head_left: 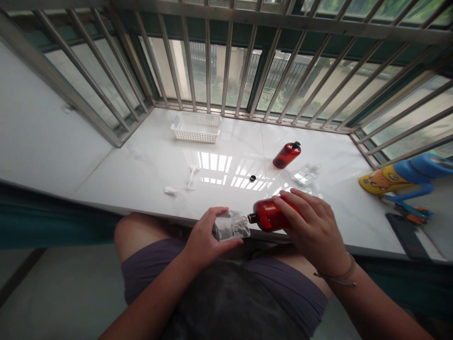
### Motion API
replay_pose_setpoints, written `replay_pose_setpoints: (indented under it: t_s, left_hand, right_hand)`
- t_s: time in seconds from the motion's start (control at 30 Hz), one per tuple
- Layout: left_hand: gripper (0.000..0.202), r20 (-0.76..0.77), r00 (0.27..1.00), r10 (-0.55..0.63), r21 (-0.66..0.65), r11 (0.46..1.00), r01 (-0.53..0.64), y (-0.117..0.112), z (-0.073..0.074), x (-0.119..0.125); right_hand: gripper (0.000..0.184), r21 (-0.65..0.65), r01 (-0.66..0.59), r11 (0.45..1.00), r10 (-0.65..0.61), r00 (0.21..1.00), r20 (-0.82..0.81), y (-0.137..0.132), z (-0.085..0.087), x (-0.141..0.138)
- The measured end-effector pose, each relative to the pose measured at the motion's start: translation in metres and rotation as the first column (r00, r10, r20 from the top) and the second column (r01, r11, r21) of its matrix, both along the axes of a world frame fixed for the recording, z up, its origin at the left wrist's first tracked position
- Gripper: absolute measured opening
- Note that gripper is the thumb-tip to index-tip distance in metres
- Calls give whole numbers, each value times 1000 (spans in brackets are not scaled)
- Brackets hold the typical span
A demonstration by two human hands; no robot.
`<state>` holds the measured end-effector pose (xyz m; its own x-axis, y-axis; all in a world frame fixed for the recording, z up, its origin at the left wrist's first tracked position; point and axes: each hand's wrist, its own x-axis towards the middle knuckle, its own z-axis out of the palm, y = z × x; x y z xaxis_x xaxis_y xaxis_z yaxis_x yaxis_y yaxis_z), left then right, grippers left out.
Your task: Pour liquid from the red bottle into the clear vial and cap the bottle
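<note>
My left hand grips a clear plastic travel pouch low over the table's front edge. My right hand wraps around a red translucent bottle, which lies tilted on its side. The bottle's dark neck points left and meets the pouch's narrow spout, though I cannot tell whether it enters. Farther out on the white marble sill stand a second red bottle with a black cap and a small black cap. Another clear pouch lies to its right.
A white plastic basket sits at the back of the sill by metal window bars. A small white pump and a white scrap lie nearby. A blue and yellow toy and a dark tablet sit at right.
</note>
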<state>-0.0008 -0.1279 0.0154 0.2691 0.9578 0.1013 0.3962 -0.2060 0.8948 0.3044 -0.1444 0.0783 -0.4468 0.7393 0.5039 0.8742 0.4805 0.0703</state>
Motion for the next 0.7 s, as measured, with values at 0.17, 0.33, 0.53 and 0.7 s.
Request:
replay_pose_setpoints:
  t_s: [0.17,0.33,0.53,0.7]
  left_hand:
    - [75,1,1000,3,-3,1000,-3,0,0,0]
    - [76,2,1000,2,-29,1000,-2,0,0,0]
    - [78,-8,1000,9,-87,996,-9,-1,0,0]
    - [79,-16,1000,9,-112,994,-11,-1,-1,0]
  right_hand:
    - [64,-3,7,1000,-7,1000,-3,0,1,-1]
    - [61,-1,7,1000,-7,1000,9,0,1,0]
    - [58,10,7,1000,-7,1000,2,1,2,0]
    - [62,5,11,1000,-11,1000,7,1,3,-1]
